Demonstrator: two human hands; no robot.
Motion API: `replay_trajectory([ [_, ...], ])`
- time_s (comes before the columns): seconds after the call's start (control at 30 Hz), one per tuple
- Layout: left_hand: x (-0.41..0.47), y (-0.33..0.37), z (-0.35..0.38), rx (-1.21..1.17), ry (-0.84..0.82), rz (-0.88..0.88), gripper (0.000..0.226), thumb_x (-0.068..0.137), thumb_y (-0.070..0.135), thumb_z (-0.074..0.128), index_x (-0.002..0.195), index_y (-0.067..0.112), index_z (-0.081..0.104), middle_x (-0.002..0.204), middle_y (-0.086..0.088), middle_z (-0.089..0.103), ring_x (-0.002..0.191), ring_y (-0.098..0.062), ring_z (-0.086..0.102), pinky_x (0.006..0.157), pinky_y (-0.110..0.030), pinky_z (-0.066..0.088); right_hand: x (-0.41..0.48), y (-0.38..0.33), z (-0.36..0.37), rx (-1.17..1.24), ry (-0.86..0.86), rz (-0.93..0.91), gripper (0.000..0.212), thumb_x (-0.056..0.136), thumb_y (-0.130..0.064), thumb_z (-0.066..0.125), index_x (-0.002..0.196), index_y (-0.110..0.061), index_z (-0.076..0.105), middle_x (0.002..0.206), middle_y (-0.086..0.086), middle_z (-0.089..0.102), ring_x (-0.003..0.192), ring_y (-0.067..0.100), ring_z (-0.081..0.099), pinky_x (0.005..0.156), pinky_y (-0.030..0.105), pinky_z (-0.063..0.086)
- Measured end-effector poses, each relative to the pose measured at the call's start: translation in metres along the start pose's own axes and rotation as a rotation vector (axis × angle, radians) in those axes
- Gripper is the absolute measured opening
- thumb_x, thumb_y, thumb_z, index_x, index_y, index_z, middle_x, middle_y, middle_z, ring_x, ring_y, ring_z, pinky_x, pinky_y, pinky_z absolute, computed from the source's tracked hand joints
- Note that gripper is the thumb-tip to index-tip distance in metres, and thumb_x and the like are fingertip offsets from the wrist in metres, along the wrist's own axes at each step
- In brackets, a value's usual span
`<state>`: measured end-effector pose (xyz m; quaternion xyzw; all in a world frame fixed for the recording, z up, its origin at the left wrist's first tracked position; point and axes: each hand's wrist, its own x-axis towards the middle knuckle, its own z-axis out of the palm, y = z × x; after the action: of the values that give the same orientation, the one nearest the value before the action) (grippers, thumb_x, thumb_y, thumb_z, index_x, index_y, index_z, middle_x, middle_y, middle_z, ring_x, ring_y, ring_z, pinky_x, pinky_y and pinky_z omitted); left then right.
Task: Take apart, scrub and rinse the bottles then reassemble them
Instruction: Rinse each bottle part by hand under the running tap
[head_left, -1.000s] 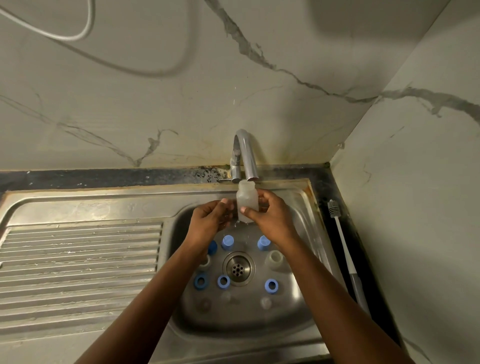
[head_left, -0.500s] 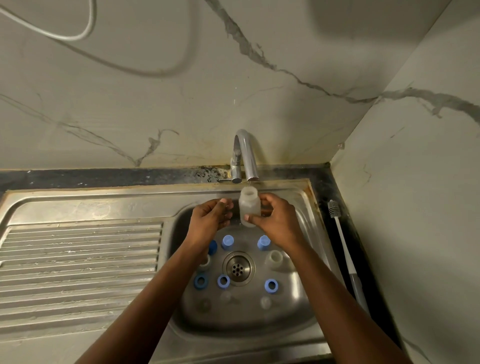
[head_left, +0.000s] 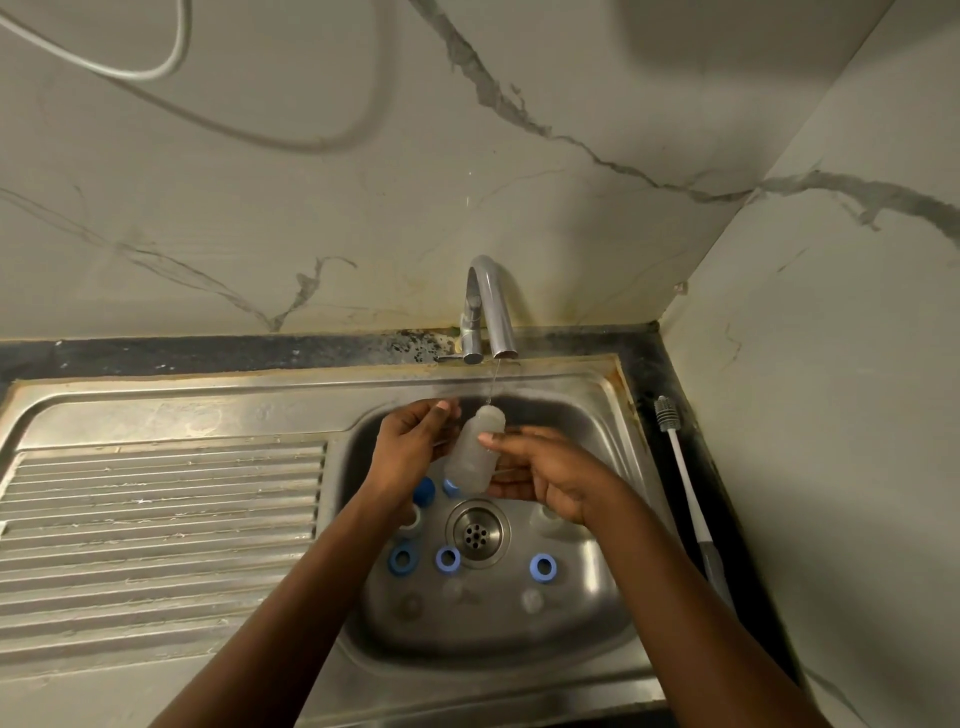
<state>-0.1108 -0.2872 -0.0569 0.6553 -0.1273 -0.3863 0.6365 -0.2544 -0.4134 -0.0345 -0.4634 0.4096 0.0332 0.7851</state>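
A translucent bottle (head_left: 471, 453) without its cap is tilted over the sink basin (head_left: 597, 410), its mouth up under a thin stream from the tap (head_left: 491, 312). My right hand (head_left: 545, 478) grips it, thumb on top and fingers beneath. My left hand (head_left: 410, 447) is right beside the bottle's left side with loosely curled fingers. Blue caps (head_left: 448, 558) and other small translucent bottles (head_left: 532, 600) lie on the basin floor around the drain (head_left: 478, 530).
A ribbed steel drainboard (head_left: 156, 519) spreads to the left of the basin. A bottle brush (head_left: 680, 467) with a white handle lies on the dark counter strip at the right, close to the marble side wall. A grey cable (head_left: 130, 73) hangs on the back wall.
The bottle has come down from just under the spout and tipped from upright to a slant. Both hands have dropped lower into the basin with it.
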Motion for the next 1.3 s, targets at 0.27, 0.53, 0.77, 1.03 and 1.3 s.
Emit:
replay_trajectory([
  [0.27,-0.015,-0.003,-0.006,0.096,-0.181,0.041,0.021,0.105,0.017,0.063,0.122,0.013,0.075,0.113,-0.005,0.08,0.109,-0.024,0.076,0.099,-0.041,0.06,-0.012,0.022,0.0,0.525,0.039,0.136,0.05,0.097,-0.032,0.073,0.132,0.002,0.065,0.123,0.029,0.071,0.101,0.036,0.076,0.083,0.034,0.063],
  [0.53,-0.033,-0.009,-0.013,0.282,-0.333,0.2,0.056,0.083,0.015,0.09,0.134,0.02,0.067,0.123,0.002,0.078,0.116,-0.017,0.074,0.098,-0.038,0.06,-0.015,0.024,0.008,0.438,0.048,0.11,0.049,0.102,-0.038,0.065,0.128,0.003,0.066,0.112,0.028,0.075,0.079,0.026,0.075,0.078,0.035,0.065],
  [0.77,-0.049,-0.013,-0.037,0.372,-0.079,0.313,0.058,0.078,0.022,0.094,0.129,0.032,0.068,0.117,0.014,0.077,0.111,-0.004,0.072,0.093,-0.026,0.061,-0.007,0.027,0.043,0.126,0.028,0.094,0.051,0.103,-0.054,0.056,0.128,-0.012,0.068,0.106,0.02,0.077,0.098,0.036,0.077,0.077,0.041,0.062],
  [1.03,-0.068,-0.01,-0.105,0.344,0.091,0.329,0.059,0.079,0.026,0.094,0.13,0.036,0.068,0.119,0.016,0.076,0.111,-0.006,0.071,0.092,-0.032,0.062,0.023,0.043,0.097,-0.411,0.048,-0.249,0.038,0.106,-0.016,0.056,0.139,-0.035,0.062,0.13,-0.001,0.071,0.116,0.02,0.07,0.091,0.038,0.063],
  [1.3,-0.074,-0.012,-0.177,0.299,0.296,0.265,0.061,0.073,0.024,0.099,0.127,0.031,0.072,0.117,0.013,0.076,0.109,-0.012,0.073,0.085,-0.04,0.066,0.058,0.056,0.176,-0.875,-0.031,-0.489,0.066,0.088,-0.034,0.082,0.146,-0.037,0.052,0.136,-0.01,0.066,0.121,0.01,0.063,0.101,0.041,0.057],
])
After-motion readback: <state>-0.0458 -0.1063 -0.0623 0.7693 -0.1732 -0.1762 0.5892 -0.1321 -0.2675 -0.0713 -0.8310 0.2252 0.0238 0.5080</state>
